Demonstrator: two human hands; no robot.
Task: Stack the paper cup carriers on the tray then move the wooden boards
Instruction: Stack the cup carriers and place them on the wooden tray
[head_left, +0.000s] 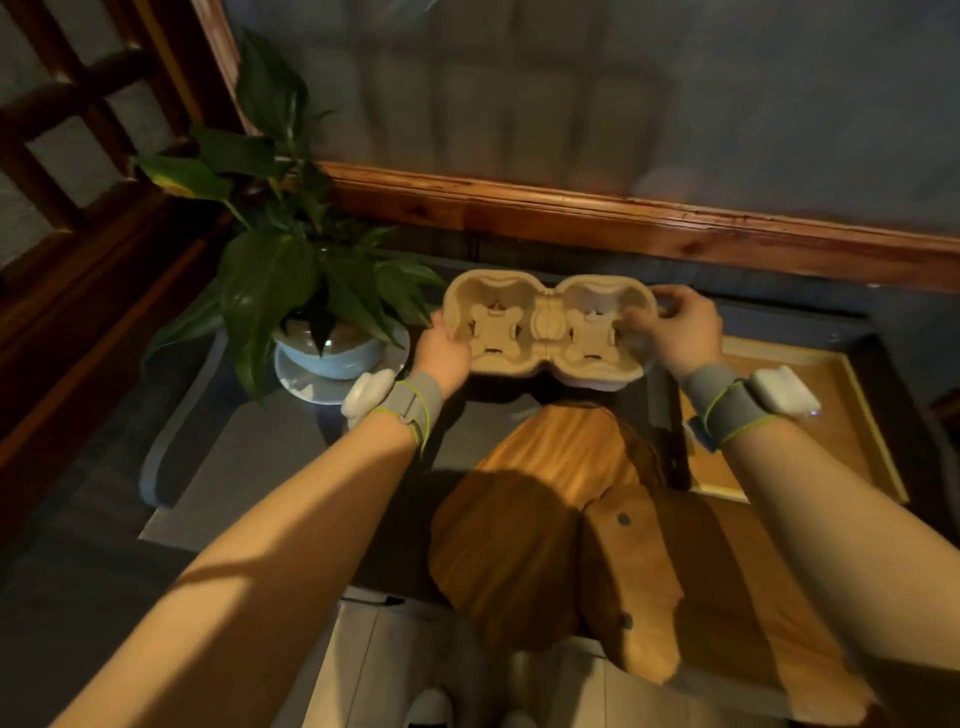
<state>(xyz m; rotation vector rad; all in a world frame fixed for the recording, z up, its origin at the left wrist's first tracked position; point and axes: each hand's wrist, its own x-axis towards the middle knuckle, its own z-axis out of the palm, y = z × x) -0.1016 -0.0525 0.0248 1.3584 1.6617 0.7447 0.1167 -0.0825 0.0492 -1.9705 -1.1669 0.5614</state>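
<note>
A beige paper cup carrier (545, 325) with two round cup wells is held level above the dark table, near its far side. My left hand (441, 353) grips its left end and my right hand (675, 327) grips its right end. A whiter edge shows under the carrier's lower right rim; I cannot tell whether it is a second carrier. Several wooden boards (566, 499) lie overlapping just below the carrier, toward me. A wooden tray (841, 395) with a pale raised rim lies at the right, partly hidden by my right forearm.
A leafy potted plant (291, 291) in a pale blue pot on a saucer stands close to the left of my left hand. A wooden ledge (623, 218) runs along the wall behind the table. A dark wooden chair (78, 156) is at the far left.
</note>
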